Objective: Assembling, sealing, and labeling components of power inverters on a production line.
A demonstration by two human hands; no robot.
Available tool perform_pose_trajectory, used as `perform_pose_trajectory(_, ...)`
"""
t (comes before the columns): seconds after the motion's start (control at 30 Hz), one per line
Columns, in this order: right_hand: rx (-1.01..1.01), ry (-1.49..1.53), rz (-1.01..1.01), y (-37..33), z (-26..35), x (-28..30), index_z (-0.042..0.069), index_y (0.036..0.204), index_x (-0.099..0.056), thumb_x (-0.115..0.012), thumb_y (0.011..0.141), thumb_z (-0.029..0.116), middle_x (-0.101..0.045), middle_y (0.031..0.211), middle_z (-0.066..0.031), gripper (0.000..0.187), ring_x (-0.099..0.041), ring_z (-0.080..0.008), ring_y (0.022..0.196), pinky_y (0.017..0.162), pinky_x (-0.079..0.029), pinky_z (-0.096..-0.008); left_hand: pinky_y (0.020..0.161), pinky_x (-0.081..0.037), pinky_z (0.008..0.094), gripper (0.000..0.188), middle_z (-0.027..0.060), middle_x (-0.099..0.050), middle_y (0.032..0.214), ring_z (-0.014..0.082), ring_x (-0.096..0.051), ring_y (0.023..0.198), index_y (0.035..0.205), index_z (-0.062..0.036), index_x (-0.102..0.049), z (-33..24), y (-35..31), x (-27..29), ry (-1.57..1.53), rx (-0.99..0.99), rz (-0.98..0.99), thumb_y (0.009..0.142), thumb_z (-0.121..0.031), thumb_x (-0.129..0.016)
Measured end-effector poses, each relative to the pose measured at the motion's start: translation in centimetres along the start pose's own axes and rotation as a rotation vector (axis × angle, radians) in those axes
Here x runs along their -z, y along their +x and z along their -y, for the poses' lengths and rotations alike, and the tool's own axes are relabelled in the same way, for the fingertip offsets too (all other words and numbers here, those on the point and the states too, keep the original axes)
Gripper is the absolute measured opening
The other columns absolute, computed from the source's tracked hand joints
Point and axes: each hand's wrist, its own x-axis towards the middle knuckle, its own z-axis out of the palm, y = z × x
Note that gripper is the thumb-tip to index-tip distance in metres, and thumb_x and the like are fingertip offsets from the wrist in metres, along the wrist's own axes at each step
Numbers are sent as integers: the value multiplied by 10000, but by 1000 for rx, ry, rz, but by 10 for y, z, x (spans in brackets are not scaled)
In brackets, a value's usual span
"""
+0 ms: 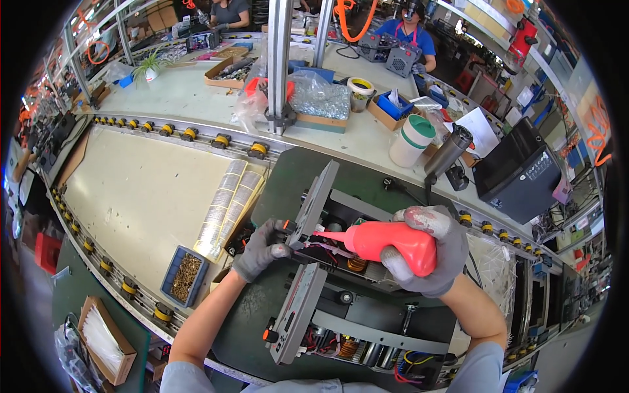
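Grey-blue sleeves [475, 367] frame the lower edge of my remote view, just behind an open electronic unit [377, 337] whose grey front panel leans over the dark green mat [239, 334]. Beyond it, I have the gloved right hand [449, 252] clamped around a red squeeze bottle [393, 243], fingers and thumb closed on its body, above the exposed insides of a second open unit [360, 206]. The bottle lies tilted toward horizontal, its thin nozzle pointing left at the inner face of that unit's upright panel [320, 196]; whether the tip touches, I cannot tell. At the panel's outer side, near a small orange-and-black knob [288, 225], I have the gloved left hand [259, 252], thumb apart from the bent fingers; whether they grip the panel or merely rest at its edge, I cannot tell.

Left of the mat, a blue tray [168, 270] holds small brassy parts [185, 276], near silvery printed sheets [226, 206]. A line of yellow-and-black rollers [223, 141] curves past behind them. On the pale bench [190, 105] across the rollers, I make out a white jar [407, 147] with a green lid, and a black box [521, 177] to its right. Farthest back, a co-worker in blue [426, 40] sits behind grey boxy units [401, 60].
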Motion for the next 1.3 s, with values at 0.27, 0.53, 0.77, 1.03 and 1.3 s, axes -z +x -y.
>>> perform_pose_trajectory(0.27, 19, -22, -113, 2, -7, -5, 35, 1020, -540, -804, 598, 179, -640, 844, -140, 519, -619, -246, 611, 529, -497, -301, 810, -468, 274, 712, 41, -536, 1008, 128, -557, 909, 1094, -24, -491, -1, 0, -3, 6, -16, -14, 620, -455, -803)
perform_pose_trajectory(0.53, -12, -48, -122, 3, -11, -6, 39, 1011, -535, -809, 605, 193, -640, 849, -132, 514, -615, -246, 608, 524, -490, -302, 806, -469, 275, 708, 36, -532, 1004, 124, -549, 908, 1096, -28, -492, 0, 2, -2, -1, -35, -7, 623, -456, -800)
perform_pose_trajectory(0.77, -308, 256, -295, -7, -23, -3, 29, 999, -528, -731, 650, 148, -624, 829, -131, 421, -622, -230, 644, 584, -498, -291, 777, -467, 268, 709, 33, -539, 976, 116, -540, 892, 1097, -17, -495, 8, 2, -3, 10, -74, -48, 643, -490, -767)
perform_pose_trajectory(1.03, 55, -41, -64, -23, -18, 18, 35, 1078, -512, -805, 590, 205, -621, 807, -126, 594, -625, -252, 631, 577, -504, -295, 668, -434, 240, 653, 18, -527, 857, 86, -518, 760, 987, -32, -496, 20, 7, -14, 54, -97, -206, 665, -562, -702)
perform_pose_trajectory(1.3, -655, 165, -667, -48, 29, 67, -23, 1159, -433, -616, 746, 452, -557, 840, -144, 656, -543, -208, 768, 767, -438, -332, 755, -428, 255, 649, 41, -536, 893, 97, -510, 839, 1059, -16, -478, 1, 2, -12, 86, -53, -127, 721, -529, -686)
